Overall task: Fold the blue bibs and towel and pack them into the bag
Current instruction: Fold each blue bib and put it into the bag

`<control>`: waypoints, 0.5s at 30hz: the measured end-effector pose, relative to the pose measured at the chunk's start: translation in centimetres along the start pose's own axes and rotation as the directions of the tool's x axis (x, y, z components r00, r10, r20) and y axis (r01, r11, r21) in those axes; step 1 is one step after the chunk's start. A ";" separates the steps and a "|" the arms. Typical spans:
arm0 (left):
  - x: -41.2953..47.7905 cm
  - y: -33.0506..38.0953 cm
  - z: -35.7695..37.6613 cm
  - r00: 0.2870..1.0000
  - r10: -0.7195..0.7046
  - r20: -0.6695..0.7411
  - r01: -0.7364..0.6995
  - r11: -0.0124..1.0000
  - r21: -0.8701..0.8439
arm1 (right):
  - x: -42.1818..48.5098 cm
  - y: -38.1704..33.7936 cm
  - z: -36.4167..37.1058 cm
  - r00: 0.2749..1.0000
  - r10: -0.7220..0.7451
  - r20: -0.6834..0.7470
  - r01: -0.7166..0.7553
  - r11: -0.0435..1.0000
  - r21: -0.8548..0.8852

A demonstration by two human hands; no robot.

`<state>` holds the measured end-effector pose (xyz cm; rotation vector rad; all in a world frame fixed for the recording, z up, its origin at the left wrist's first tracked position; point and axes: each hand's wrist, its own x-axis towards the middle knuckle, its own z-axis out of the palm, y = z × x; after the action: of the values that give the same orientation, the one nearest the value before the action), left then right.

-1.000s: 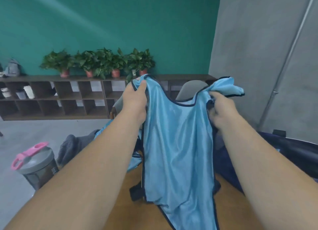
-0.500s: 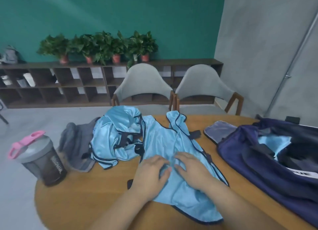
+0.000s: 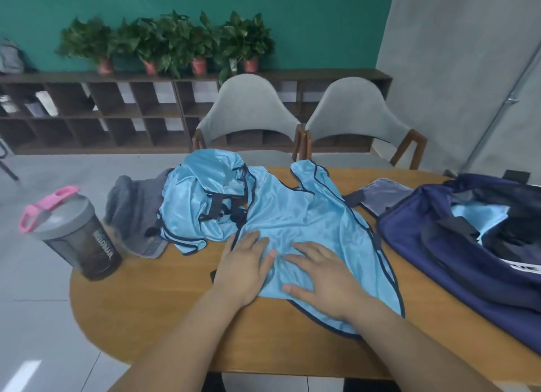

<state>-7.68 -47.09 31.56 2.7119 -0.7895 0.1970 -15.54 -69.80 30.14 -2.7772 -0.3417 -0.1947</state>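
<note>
Shaker bottle (image 3: 79,233) stands at the left edge of the table (image 3: 146,298); grey towel (image 3: 128,213) and crumpled blue bib (image 3: 199,204) lie beside it. Left hand (image 3: 243,265) and right hand (image 3: 325,277), fingers flat and gripping nothing, press the spread blue bib (image 3: 307,216) at centre. Open navy bag (image 3: 439,245) sits at the right, blue fabric inside

The navy-blue fabric duffel bag (image 3: 439,245) lies unzipped with its mouth gaping; light-blue cloth (image 3: 480,216) shows inside it. Just beside the bag's left end a shiny light-blue mesh bib with dark trim (image 3: 310,221) is spread nearly flat, slightly wrinkled; farther left a second such bib (image 3: 199,204) sits crumpled, touching the first; farthest from the bag lies a bunched grey towel (image 3: 131,213), partly under the crumpled bib.
</note>
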 end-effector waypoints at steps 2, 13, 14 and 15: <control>-0.6 -0.1 -0.3 0.973 0.068 -0.222 -0.092 0.991 -0.100 | 0.5 1.2 -0.1 0.995 0.066 -0.071 -0.060 0.994 0.087; -1.4 -0.3 -0.7 0.981 0.102 -0.166 -0.145 0.950 -0.276 | 0.9 2.0 -3.0 0.917 0.380 -0.119 -0.265 0.805 0.530; -1.4 -0.5 -0.8 0.984 0.030 -0.174 -0.088 0.937 -0.337 | 1.0 1.9 -3.3 0.923 0.372 -0.098 -0.256 0.785 0.565; -1.3 -0.6 -0.9 0.985 -0.045 -0.164 -0.028 0.909 -0.417 | 1.1 2.0 -3.5 0.926 0.371 -0.076 -0.256 0.762 0.595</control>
<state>-8.50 -45.63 31.94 2.2596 -0.6789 0.2249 -14.28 -72.56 32.97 -2.1393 0.1147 -0.2250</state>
